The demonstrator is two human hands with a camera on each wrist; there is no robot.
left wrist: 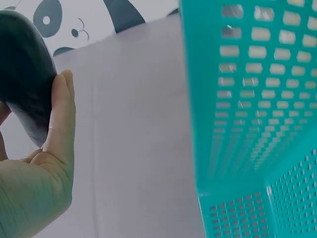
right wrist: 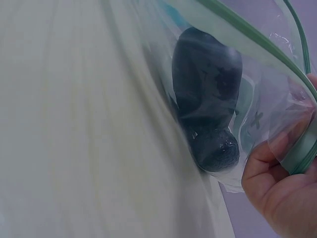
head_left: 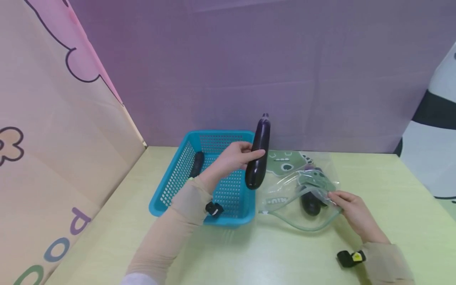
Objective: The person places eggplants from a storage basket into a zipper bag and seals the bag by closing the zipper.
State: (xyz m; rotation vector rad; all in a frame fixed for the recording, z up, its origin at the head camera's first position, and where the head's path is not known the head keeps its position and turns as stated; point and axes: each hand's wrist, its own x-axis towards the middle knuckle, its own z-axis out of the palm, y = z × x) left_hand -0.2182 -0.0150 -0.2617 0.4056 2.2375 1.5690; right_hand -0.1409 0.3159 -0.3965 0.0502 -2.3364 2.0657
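Observation:
My left hand (head_left: 233,158) grips a long dark purple eggplant (head_left: 261,146) around its middle, thumb across the front. It is held nearly upright over the right rim of a blue basket, stem end up. In the left wrist view the eggplant (left wrist: 25,69) lies against the fingers, partly cut off by the frame. My right hand (head_left: 350,208) pinches the green zip edge of a clear plastic bag (head_left: 285,198), whose mouth gapes toward me. Inside the bag lies a dark eggplant (head_left: 311,204) beside another dark item; the right wrist view shows these dark vegetables (right wrist: 208,79) through the plastic.
The blue perforated basket (head_left: 249,209) stands left of the bag, with one dark, long vegetable (head_left: 197,164) at its left side. A purple cloth backdrop (head_left: 228,71) rises behind the pale table (head_left: 278,261). A printed cloth (head_left: 71,150) hangs at the left.

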